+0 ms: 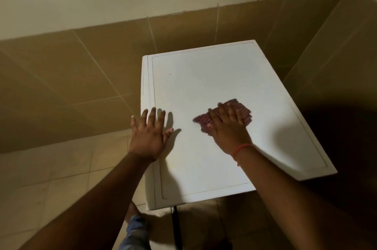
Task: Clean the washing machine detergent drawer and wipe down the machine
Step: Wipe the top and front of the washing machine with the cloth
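The washing machine [204, 78] fills the middle of the view, seen from above as a white top panel set into a corner of brown-tiled walls [81, 70], with pale floor tiles [61, 178] off its left side; taking this panel as the landmark, its long axis runs from the near edge by the person away to the far edge against the wall. No detergent drawer shows from this angle, so I cannot tell its condition. The left hand [150, 133] lies flat on the panel's left rim, about halfway along its length, fingers spread and straight, holding nothing and apparently bracing. The right hand [228, 125] sits on the panel's right-centre, palm down with fingers extended over a crumpled reddish cloth [222, 116], pressing it against the surface; a thin red band [241, 148] circles that wrist. The cloth lies in the middle band of the panel, so the stretch beyond it toward the far edge, and the strip toward the right rim, are the right hand's to reach, being plainly the nearer one. A small dark speck [170, 74] sits far-left of the cloth, closer to the bracing hand's side; a sweep diagonally away and leftward along the long axis would likely meet it.
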The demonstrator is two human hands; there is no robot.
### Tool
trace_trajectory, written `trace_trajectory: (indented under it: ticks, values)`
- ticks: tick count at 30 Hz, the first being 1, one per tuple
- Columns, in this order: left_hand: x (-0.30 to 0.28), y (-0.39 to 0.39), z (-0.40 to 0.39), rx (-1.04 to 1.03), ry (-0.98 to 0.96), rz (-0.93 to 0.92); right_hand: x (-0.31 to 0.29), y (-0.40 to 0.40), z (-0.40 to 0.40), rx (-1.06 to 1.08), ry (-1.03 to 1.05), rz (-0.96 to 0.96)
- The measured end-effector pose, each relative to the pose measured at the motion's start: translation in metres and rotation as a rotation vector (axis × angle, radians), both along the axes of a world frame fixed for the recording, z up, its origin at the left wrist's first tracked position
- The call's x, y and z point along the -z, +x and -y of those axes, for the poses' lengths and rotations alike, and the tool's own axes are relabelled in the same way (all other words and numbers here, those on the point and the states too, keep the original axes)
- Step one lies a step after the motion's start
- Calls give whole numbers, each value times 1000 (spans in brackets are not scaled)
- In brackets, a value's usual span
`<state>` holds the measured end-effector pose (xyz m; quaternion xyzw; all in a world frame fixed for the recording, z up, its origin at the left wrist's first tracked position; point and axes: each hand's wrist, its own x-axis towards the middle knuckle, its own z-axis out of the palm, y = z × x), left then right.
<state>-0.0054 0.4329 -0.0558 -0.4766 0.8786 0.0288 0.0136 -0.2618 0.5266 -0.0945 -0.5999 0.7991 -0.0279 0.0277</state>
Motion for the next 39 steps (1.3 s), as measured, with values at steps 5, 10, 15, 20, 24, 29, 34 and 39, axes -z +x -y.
trace_trajectory:
  ticks: [5,10,15,20,24,29,34,39]
  values:
    - [-4,21,7,-64,25,-5,-11,40,19,163,-55,94]
    - [-2,41,17,-103,48,-9,-10,87,42,-107,-37,91]
    - [3,65,27,-146,58,-1,-11,142,63,-258,18,28]
    - [8,84,38,-171,73,27,-15,138,94,-107,23,40]
    - [12,93,48,-174,82,10,-13,162,108,-368,17,48]
    - [14,99,62,-179,78,28,-14,158,137,-70,34,90]
    - [13,103,73,-171,88,33,-11,144,153,-328,33,27]
    - [13,100,79,-160,81,16,-11,156,147,-348,11,34]
